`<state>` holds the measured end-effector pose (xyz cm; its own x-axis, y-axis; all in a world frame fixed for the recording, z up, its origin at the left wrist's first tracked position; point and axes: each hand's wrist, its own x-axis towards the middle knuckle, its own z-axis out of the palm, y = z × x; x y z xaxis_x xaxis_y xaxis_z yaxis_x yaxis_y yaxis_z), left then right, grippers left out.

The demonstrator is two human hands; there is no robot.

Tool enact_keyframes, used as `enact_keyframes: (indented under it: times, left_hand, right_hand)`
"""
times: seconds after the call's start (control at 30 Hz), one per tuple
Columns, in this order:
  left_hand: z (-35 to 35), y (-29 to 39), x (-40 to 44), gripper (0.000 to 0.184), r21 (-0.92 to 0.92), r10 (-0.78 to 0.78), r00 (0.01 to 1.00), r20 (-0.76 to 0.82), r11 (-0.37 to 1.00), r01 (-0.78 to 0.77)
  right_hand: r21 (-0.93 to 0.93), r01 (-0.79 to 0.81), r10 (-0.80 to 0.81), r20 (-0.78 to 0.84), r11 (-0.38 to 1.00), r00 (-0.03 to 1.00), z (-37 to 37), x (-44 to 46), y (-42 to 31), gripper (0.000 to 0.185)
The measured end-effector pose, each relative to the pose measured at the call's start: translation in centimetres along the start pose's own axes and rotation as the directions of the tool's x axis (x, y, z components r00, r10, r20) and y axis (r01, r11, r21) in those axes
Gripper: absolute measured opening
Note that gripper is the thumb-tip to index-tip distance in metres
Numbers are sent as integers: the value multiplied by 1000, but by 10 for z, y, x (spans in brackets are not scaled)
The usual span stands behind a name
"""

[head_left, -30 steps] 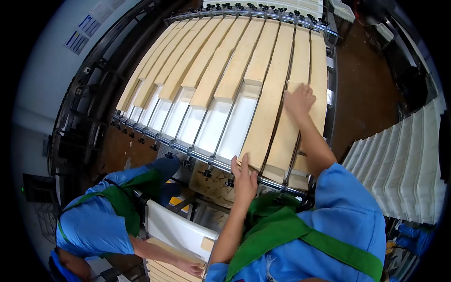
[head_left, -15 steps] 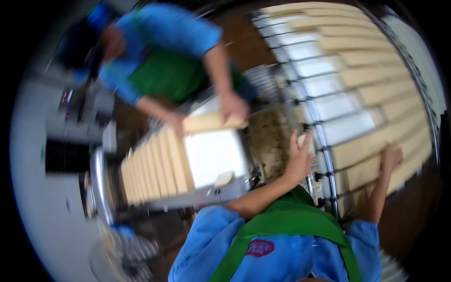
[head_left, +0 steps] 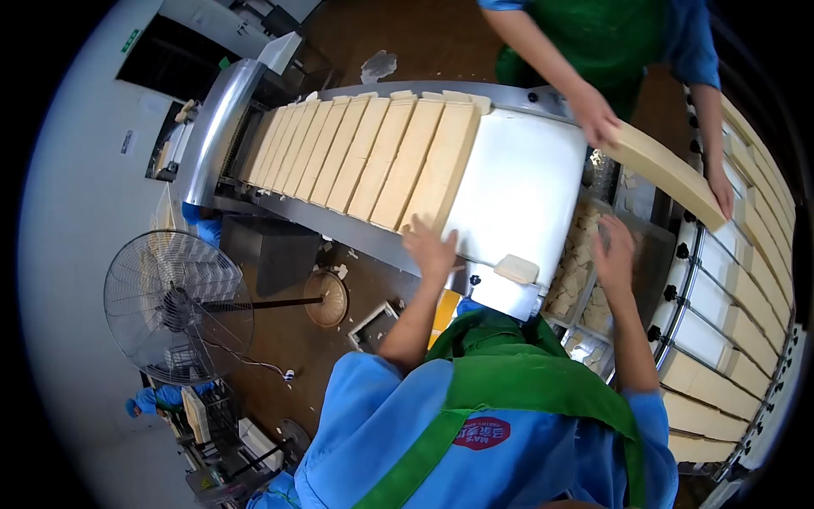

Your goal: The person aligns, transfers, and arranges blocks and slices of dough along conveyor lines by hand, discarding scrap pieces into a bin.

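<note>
Several long pale-yellow slabs (head_left: 365,157) lie side by side on a conveyor with a white belt (head_left: 517,182). My left hand (head_left: 430,248) is at the near end of the last slab, fingers spread, nothing gripped. To the right, my right hand (head_left: 616,254) hangs open over bins of pale scraps (head_left: 575,263), holding nothing. A small flat piece (head_left: 516,269) rests at the belt's near end. Across from me, a co-worker's two hands hold one long slab (head_left: 666,170) between conveyor and rack.
At right stands a rack (head_left: 697,254) with metal rods, black knobs and rows of slabs. A large fan (head_left: 178,305) is at the left, near a round basket (head_left: 326,299) on the floor. Another person (head_left: 157,399) appears at lower left.
The view has swung left to the conveyor. My hands have left the rack; the left is now by the conveyor's slabs. The co-worker has lifted a slab off the conveyor towards the rack.
</note>
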<state>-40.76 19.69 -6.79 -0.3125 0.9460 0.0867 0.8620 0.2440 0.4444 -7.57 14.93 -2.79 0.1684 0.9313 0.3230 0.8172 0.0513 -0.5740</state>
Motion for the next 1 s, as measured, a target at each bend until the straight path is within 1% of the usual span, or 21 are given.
enact_keyframes:
  times: [0.03,0.07,0.13,0.17,0.2,0.27,0.37,0.4,0.47,0.5,0.53,0.6,0.63,0.67,0.73,0.8,0.83,0.87,0.93,0.97,1.0]
  left_hand:
    - [-2,-19,11,91,-27,-75,997,-1,997,75]
    - [-2,-31,20,91,-36,-76,997,5,996,76]
    - [0,-49,35,89,-112,-109,976,188,985,131]
    - [5,-53,37,82,-122,-19,988,155,992,38]
    - [4,-51,39,82,-136,-3,987,162,990,26]
    - [-10,-35,42,78,-167,-41,971,235,983,82]
    - [-14,-30,44,75,-217,-25,965,262,972,84]
    - [-16,-29,44,79,-193,-15,963,270,979,70]
    - [-12,-35,47,84,-132,34,958,284,991,4]
    - [-12,-39,47,85,-101,78,958,277,994,-51]
    - [-11,-42,49,87,-45,85,947,311,996,-75]
    - [-12,-42,54,91,-37,115,925,362,993,-109]
    - [-12,-42,56,95,-1,116,915,385,992,-126]
    - [-13,-40,57,99,40,106,900,423,990,-135]
    - [-4,-45,53,98,24,133,910,393,988,-155]
    - [-9,-40,54,95,24,104,886,451,991,-128]
    - [-9,-40,52,93,-18,143,898,416,989,-149]
    - [-11,-38,52,93,-11,125,904,410,991,-132]
    - [-14,-29,57,94,-132,248,813,528,969,-210]
    - [-10,-26,56,96,-185,321,760,565,947,-262]
    - [-14,-18,56,96,-182,318,762,564,948,-261]
  right_hand:
    - [-8,2,-1,67,1000,998,22,18,-12,31]
    - [-19,0,2,129,1000,992,44,34,-23,32]
    - [-27,-24,29,188,999,982,92,61,-45,40]
    - [-101,-13,36,229,995,973,117,75,-52,47]
    - [-175,-1,49,269,985,962,140,89,-61,53]
    - [-247,-39,122,329,968,936,175,121,-84,65]
    - [-303,-75,177,325,950,929,225,169,-112,71]
    - [-279,-87,179,324,956,929,232,183,-122,70]
    - [-302,-65,178,362,951,915,247,212,-139,70]
    - [-300,-62,174,362,952,916,252,223,-144,70]
    - [-329,-75,200,366,941,909,257,233,-149,70]
    - [-387,-77,223,348,919,911,276,248,-153,70]
    - [-373,-106,245,349,922,904,283,251,-148,70]
    - [-359,-132,268,361,924,893,283,251,-151,70]
    - [-325,-237,350,352,916,868,277,249,-154,70]
    - [-362,-293,390,232,885,891,267,242,-140,73]
    - [-351,-394,489,243,849,838,253,241,-134,77]
    - [-395,-415,525,227,820,820,245,237,-114,82]
    - [-446,-538,653,152,715,742,212,229,-91,87]
    - [-449,-575,687,132,684,715,197,225,-74,89]
    - [-452,-613,723,111,648,682,185,219,-61,90]
